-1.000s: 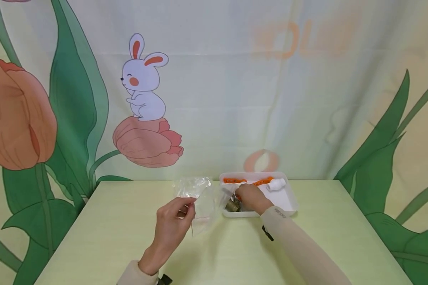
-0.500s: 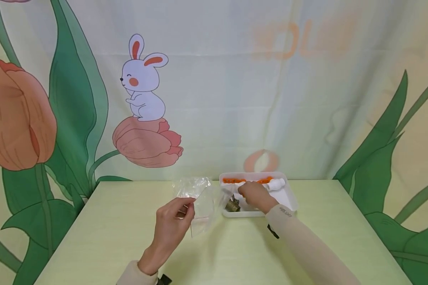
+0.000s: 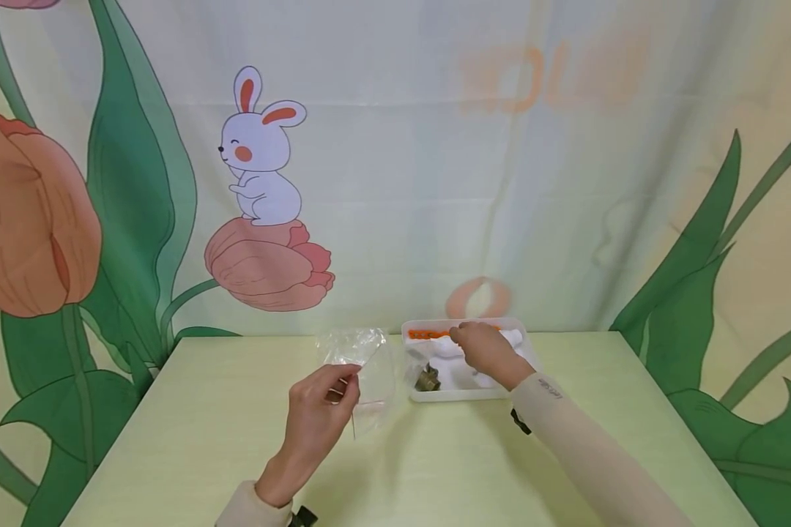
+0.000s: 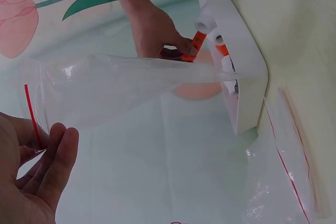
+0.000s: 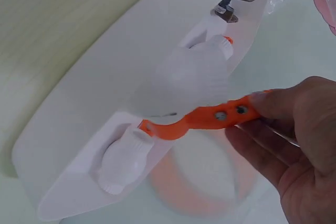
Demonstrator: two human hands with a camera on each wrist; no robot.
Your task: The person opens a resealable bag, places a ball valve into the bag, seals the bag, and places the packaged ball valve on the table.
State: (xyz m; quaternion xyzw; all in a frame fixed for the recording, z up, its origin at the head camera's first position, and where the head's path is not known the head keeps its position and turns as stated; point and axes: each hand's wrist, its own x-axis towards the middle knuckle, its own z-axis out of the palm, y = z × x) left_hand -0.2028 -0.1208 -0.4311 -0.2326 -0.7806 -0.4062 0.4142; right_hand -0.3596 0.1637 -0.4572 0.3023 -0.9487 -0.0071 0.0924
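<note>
In the head view my left hand pinches the upper edge of a clear zip bag with a red seal line. The bag stretches toward the white tray; in the left wrist view its far end overlaps the tray wall. At the tray's back my right hand pinches one end of an orange tool with holes along it and a curved end. That curved end overlaps a white ribbed fitting in the right wrist view. A second white fitting lies in the tray.
A brass fitting sits in the tray's front left corner. Another orange piece lies along the back wall. Behind the left hand, a clear plastic bag lies on the table. A printed curtain hangs behind.
The right hand has moved right and back, away from the brass fitting, and now grips the orange tool. A white fitting left of it has come into fuller view. The left hand stays put.
</note>
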